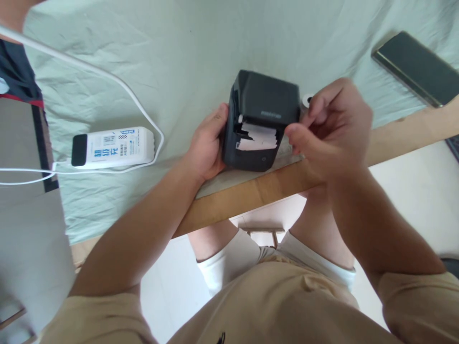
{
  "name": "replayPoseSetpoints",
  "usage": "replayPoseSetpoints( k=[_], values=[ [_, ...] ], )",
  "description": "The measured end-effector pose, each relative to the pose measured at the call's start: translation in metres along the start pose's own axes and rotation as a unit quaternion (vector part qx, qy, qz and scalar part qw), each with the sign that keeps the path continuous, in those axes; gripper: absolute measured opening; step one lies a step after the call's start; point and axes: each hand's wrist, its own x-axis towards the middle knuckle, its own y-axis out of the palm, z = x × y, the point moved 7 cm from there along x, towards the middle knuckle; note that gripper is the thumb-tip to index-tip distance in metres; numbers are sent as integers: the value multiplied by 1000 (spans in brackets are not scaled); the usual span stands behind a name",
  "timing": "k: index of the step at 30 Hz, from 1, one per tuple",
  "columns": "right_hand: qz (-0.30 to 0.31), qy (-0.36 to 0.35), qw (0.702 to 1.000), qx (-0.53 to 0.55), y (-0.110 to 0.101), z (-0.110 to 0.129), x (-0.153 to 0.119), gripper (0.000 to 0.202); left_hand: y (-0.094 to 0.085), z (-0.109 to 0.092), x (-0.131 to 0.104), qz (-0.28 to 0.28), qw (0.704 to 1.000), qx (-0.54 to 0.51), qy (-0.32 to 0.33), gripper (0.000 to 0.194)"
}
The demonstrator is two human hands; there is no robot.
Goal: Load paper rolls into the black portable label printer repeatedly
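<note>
A small black label printer (269,98) rests on the cloth by the table edge. A torn strip of white paper (258,138) with ragged edges shows at its front slot. My left hand (210,143) is closed around the printer's left side, thumb along the upper edge. At the opposite side, my right hand (335,124) has curled fingers, with the thumb touching the printer's right edge; its fingertips are partly hidden. Just behind those fingers lies a small white roll (307,100) with a dark core, mostly covered by the hand.
A white power bank (114,147) with blue print lies left on the green cloth (186,57), beside a white cable (118,79). At the right lies a dark phone (418,69). The table's wooden edge (244,198) runs before my lap. Part of another person's arm (14,14) shows top left.
</note>
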Motion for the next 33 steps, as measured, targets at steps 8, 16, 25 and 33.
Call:
replayPoseSetpoints(
  k=[8, 16, 25, 33],
  values=[
    [-53, -107, 992, -46, -17, 32, 24, 27, -4, 3, 1, -28, 999, 24, -11, 39],
    [104, -62, 903, -413, 16, 33, 33, 13, 1, 6, 0, -21, 999, -7, -44, 44],
    [198, -13, 828, -525, 35, 29, 42, 35, 6, 5, -3, 51, 998, -3, -28, 46],
    [56, -46, 996, -56, -32, 37, 43, 28, 3, 7, -1, 43, 999, 1, -25, 37]
  ],
)
